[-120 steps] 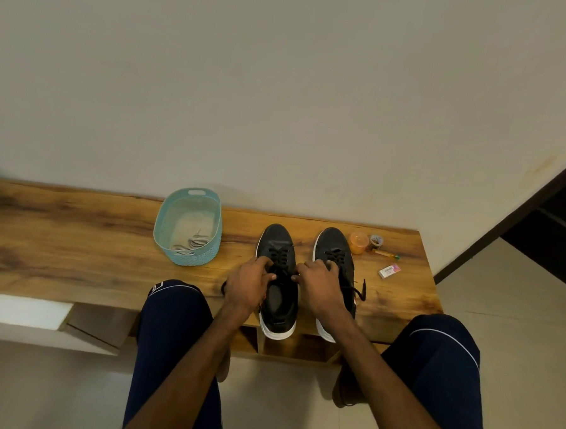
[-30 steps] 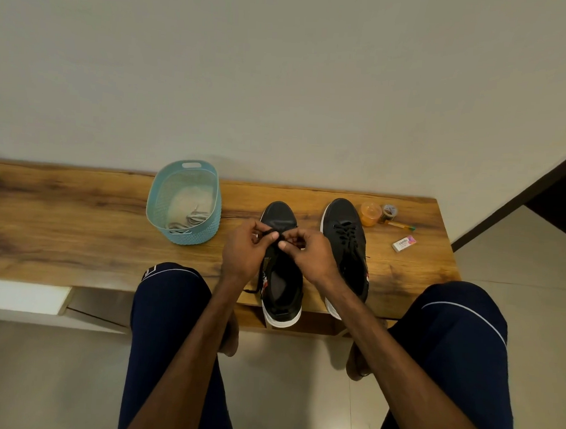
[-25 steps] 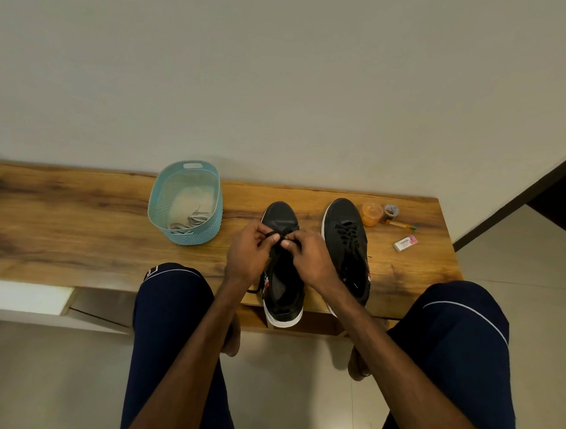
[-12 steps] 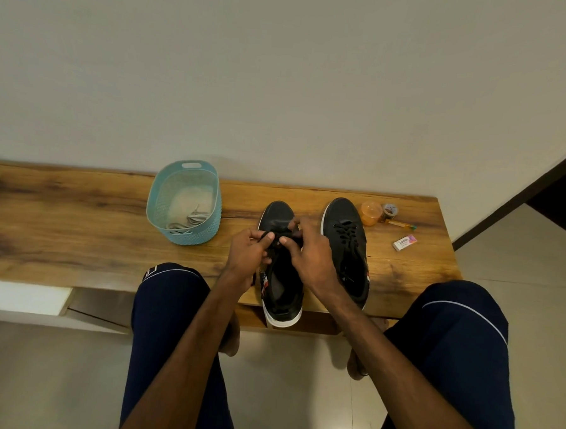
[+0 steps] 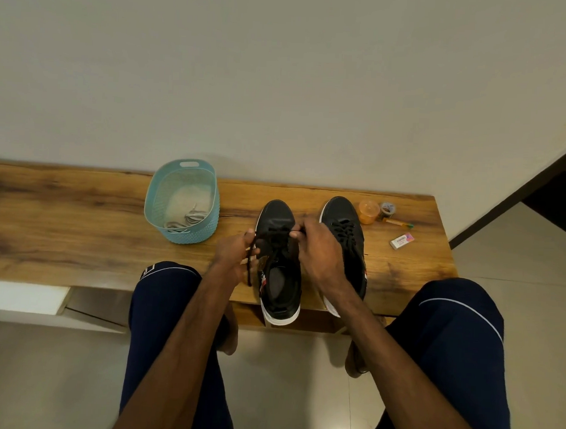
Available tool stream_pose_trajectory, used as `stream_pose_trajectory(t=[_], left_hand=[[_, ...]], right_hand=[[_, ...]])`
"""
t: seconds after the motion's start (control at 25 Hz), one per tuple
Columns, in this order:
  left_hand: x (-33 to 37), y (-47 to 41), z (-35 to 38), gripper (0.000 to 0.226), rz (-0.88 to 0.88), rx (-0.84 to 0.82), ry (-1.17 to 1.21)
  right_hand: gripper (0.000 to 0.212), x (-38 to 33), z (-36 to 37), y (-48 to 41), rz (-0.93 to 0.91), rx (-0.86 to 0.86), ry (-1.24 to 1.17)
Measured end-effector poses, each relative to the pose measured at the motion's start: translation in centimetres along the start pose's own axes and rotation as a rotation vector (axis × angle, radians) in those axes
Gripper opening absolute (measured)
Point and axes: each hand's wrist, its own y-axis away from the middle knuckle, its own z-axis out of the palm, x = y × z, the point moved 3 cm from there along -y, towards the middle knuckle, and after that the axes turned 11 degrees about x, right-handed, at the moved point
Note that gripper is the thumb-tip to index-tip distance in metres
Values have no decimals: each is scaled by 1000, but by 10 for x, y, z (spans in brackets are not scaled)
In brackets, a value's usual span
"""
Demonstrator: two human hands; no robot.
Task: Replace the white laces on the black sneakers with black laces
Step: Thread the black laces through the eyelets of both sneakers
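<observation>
Left hand has its fingers curled, pinching one end of the thin black shoelace, which dangles off the left side of the black low-top sneaker with the white sole. Right hand is over that same sneaker's eyelets, thumb and forefinger pinching the other strand up near the toe end of the lacing (it's a bit blurry there, so I can't tell which eyelet).

That sneaker sits on the long wooden bench, toe toward the wall, heel poking out past the near edge. Just right of it is the matching black sneaker, already laced in black.

Left of the sneaker being laced, a little way off, there's a pale teal plastic basket with the white laces lying inside. Farther right, past the second shoe: a small orange round jar, a small tape-like roll, a pen and a white-and-pink eraser.
</observation>
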Motion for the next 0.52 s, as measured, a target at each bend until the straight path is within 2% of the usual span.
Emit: stream_pose_trajectory(t=[0.12,0.2,0.32,0.52], left_hand=[[2,-18,-10,10,47,223,40],[3,-25,-11,14,112,296,-10],[1,-28,-8,18,156,327,-79],[1,-34,-6,10,111,273,-43]], right_hand=[[10,19,-17,-4,-28,-40,274],[11,25,-25,-1,-44,-109,367],[18,30,-35,3,-40,-177,457],[27,36,-45,8,1,-279,582]])
